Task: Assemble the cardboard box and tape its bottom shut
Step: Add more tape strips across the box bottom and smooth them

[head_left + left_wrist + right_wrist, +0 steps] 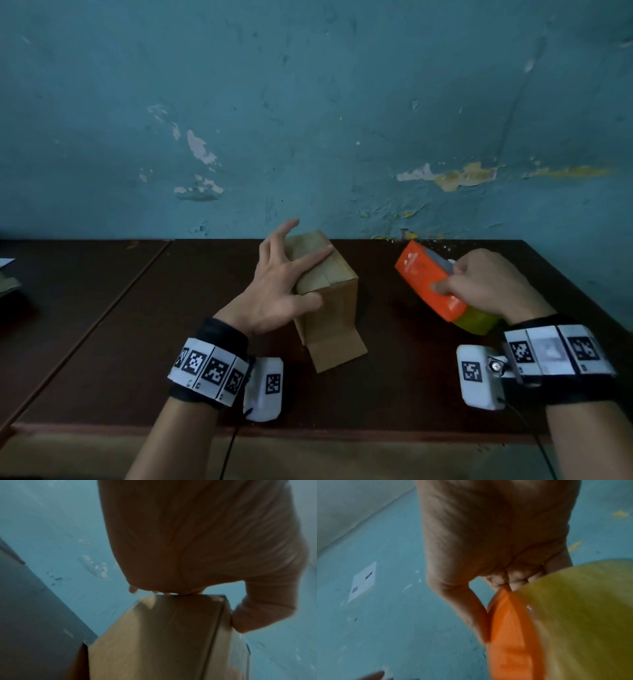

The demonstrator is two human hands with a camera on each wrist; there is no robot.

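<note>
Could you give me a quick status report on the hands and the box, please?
Left hand open, fingers spread on the box. Right hand grips the orange tape dispenser, clear of the box. Box upright on table. Nothing between them.

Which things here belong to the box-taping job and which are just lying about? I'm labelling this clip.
In the job:
- cardboard box, upended on the table, flaps folded, left hand steadying it
- orange tape dispenser with its yellowish roll, held by the right hand

Lying about:
- papers at the far left edge
</note>
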